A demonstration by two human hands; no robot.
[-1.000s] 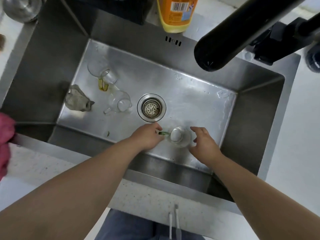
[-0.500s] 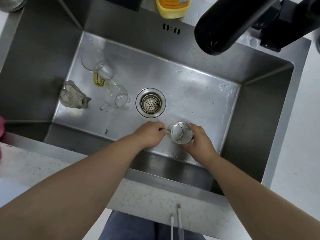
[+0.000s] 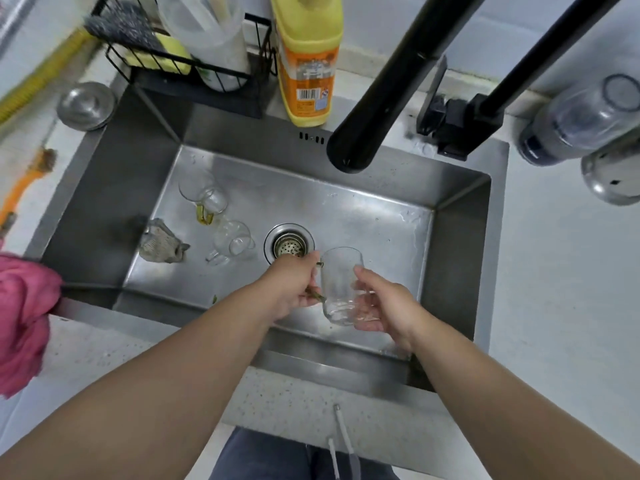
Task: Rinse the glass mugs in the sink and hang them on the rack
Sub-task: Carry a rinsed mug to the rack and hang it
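Note:
I hold a clear glass mug above the floor of the steel sink, just right of the drain. My left hand grips its greenish handle. My right hand cups the mug's body and base from the right, thumb on the glass. Two more glass mugs lie on their sides at the sink's left: one with a yellow handle and one all clear. The black faucet spout hangs over the sink's back; no water runs from it.
A grey rag lies at the sink's left. Behind the sink stand a yellow detergent bottle and a black wire caddy with sponges. A pink cloth hangs on the left rim. A metal lid sits back left.
The mug stood on the sink floor with my hands closing round it. Now both hands have lifted it off the floor and tilted it, mouth away from me.

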